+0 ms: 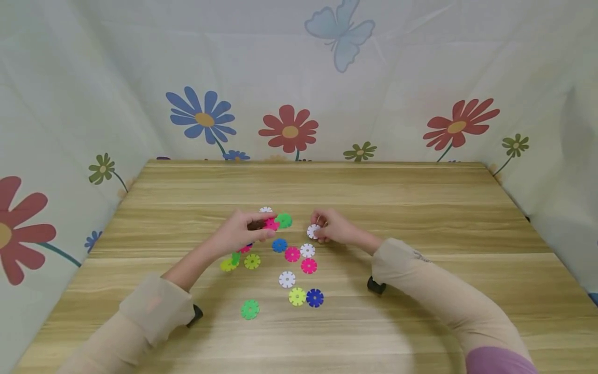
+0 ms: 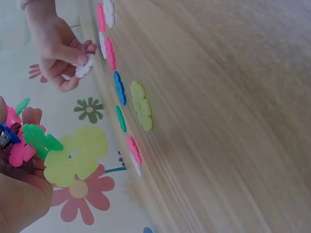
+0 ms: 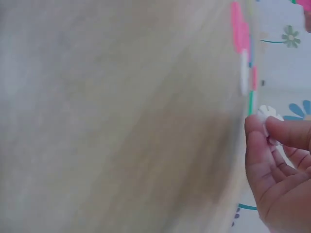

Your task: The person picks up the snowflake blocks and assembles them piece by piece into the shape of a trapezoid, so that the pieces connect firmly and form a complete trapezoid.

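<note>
My left hand (image 1: 235, 235) grips a cluster of joined plastic notched discs. Pink (image 1: 271, 224) and green (image 1: 283, 221) discs of it stick out past the fingers. In the left wrist view a yellow disc (image 2: 77, 155) hangs from the green one, with a blue disc (image 2: 9, 133) near the palm; the palm and fingers hide part of the cluster. To the right, my right hand (image 1: 340, 227) pinches a white notched disc (image 1: 312, 231) between thumb and fingers, raised above the table and apart from the cluster.
Loose notched discs lie on the wooden table (image 1: 397, 197) between the arms: blue (image 1: 280, 245), pink (image 1: 292, 254), white (image 1: 287, 279), yellow (image 1: 297, 296), dark blue (image 1: 315, 297) and green (image 1: 249, 309) among them. A flower-printed curtain (image 1: 388, 98) stands behind the table.
</note>
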Motion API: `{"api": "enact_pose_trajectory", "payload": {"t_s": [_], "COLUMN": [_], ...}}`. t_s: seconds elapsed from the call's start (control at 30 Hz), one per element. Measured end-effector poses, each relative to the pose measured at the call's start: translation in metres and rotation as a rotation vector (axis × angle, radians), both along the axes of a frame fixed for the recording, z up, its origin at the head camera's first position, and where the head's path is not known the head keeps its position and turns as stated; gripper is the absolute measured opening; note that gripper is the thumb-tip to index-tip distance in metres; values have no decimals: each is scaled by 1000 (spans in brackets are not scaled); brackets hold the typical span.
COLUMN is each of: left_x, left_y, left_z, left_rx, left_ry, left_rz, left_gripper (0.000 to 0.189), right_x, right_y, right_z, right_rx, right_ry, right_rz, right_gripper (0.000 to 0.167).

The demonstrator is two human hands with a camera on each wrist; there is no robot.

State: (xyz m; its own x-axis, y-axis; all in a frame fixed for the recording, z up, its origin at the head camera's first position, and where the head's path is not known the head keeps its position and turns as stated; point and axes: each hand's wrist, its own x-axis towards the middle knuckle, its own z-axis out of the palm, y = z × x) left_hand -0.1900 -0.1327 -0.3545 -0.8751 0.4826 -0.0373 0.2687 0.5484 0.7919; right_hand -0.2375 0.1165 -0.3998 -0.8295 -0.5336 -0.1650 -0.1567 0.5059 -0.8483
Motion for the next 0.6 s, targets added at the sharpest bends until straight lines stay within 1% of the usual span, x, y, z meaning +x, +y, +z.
{"api": "enact_pose_trajectory", "payload": {"t_s": [0.07,0.17,0.3,0.43,0.6], "left_x": [2,3,5,6,9], "left_y": [1,4,7,9,12], "left_z": [0,0,-1,-2,-1], "left_rx": [-17,-42,-59,-56,-44], "left_ry": [8,35,93,148,210], "left_rz": [1,7,-8,-35,-53], "left_gripper": [47,48,50,53,51], "right_x": [1,7,15,19,25], "right_y": [2,4,5,6,6], "right_z": [4,18,36,44,51], "right_rx": [-68,-155,-232,-281,-321], "right_ry": [-34,-51,-75,-105,-121], "right_rz": [-29,-60,-84,-92,-70], "right_gripper": [14,15,18,21,21]}}
